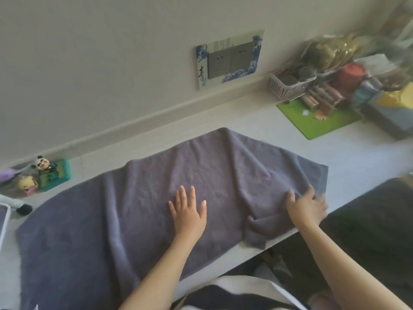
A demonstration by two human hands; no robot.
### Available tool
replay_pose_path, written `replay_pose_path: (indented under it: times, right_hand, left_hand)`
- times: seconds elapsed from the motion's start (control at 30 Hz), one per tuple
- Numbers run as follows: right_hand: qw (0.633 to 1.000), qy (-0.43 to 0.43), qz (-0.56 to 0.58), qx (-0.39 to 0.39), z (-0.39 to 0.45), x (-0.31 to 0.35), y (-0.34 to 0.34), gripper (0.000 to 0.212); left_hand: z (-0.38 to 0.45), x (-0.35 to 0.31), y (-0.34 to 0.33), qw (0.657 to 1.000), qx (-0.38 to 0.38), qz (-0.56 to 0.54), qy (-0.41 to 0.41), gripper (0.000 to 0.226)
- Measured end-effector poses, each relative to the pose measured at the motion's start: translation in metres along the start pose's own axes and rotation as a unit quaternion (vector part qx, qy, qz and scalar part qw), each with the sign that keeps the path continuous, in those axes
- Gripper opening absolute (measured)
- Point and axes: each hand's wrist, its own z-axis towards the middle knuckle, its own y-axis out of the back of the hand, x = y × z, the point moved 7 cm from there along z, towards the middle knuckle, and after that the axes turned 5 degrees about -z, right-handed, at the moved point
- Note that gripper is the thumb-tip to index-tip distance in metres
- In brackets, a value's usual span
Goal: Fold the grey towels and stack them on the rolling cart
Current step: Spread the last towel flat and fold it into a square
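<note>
Spreading step: left hand point(187, 214), fingers straight, presses the grey terry towel point(138, 211) on the white tabletop point(357, 157) at frame centre; right hand point(307, 208) fingers curl into its right end, next a fold leftward.

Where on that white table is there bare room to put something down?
Bare white tabletop runs between the spread grey towel and the wall, up to the green mat. The far right, around the white basket, is crowded; toy figurines fill the left.

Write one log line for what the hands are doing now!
grey towel: spread on table | left hand: flat, pressing middle | right hand: gripping right end | fold: not yet made
</note>
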Motion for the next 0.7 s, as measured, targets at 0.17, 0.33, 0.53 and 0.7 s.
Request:
replay_pose_path:
  times: [0.17, 0.33, 0.53, 0.7]
  right_hand:
    - [0.990, -0.018, 0.131, 0.053, 0.034, -0.015, 0.009, 0.057]
    - [0.980, 0.030, 0.165, 0.103, 0.068, -0.006, 0.010, 0.046]
    - [0.972, 0.102, 0.173, 0.124, 0.115, 0.007, 0.022, 0.035]
    - [0.962, 0.153, 0.205, 0.100, 0.149, 0.026, 0.049, 0.024]
  left_hand:
    - [0.018, -0.060, -0.011, 0.999, 0.000, -0.036, -0.028, 0.064]
    - [0.043, -0.145, -0.020, 0.992, -0.016, -0.086, -0.086, 0.082]
    - [0.074, -0.226, -0.040, 0.988, 0.037, -0.055, -0.138, 0.083]
    - [0.092, -0.267, -0.031, 0.988, 0.050, -0.088, -0.120, 0.064]
